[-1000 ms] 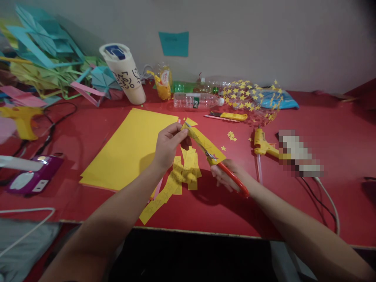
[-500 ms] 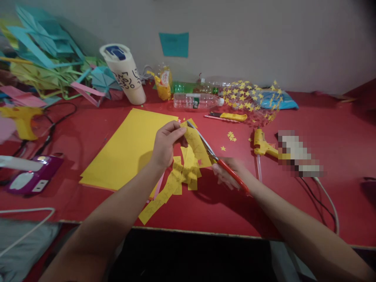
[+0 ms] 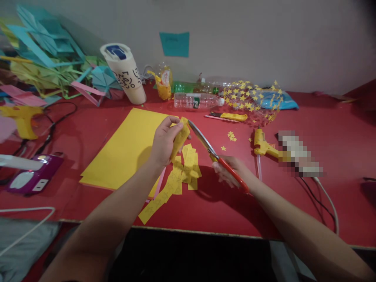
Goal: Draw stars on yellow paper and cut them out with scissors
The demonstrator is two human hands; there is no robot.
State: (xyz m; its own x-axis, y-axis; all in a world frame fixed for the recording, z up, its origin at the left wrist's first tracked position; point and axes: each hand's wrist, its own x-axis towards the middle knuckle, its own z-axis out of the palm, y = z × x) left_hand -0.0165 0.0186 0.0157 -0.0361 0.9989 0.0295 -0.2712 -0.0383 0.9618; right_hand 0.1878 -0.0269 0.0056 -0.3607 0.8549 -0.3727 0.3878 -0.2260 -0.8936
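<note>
Between the thumb and fingers of my left hand (image 3: 165, 141) is a strip of yellow paper (image 3: 180, 140), held above the table. My right hand (image 3: 230, 172) grips scissors with red handles (image 3: 233, 172). Their blades look closed or nearly so, and the tips point at the strip's upper right edge; whether they touch it I cannot tell. Beneath my hands several yellow paper strips (image 3: 176, 178) with pencilled star outlines lie in a loose pile. A stack of yellow sheets (image 3: 117, 150) lies to the left, partly behind my left hand and forearm.
Small cut stars (image 3: 232, 136) lie right of the scissors. Behind them are a yellow cutter (image 3: 233, 116), a clear bottle (image 3: 198, 102) and a star-covered bottle (image 3: 249, 98). A glue gun (image 3: 264, 145) sits at right, a white tumbler (image 3: 125, 74) at back left.
The yellow strip has swung left and down in my left hand, away from the scissor blades. The blades have come closer together. My right hand stays nearly in place.
</note>
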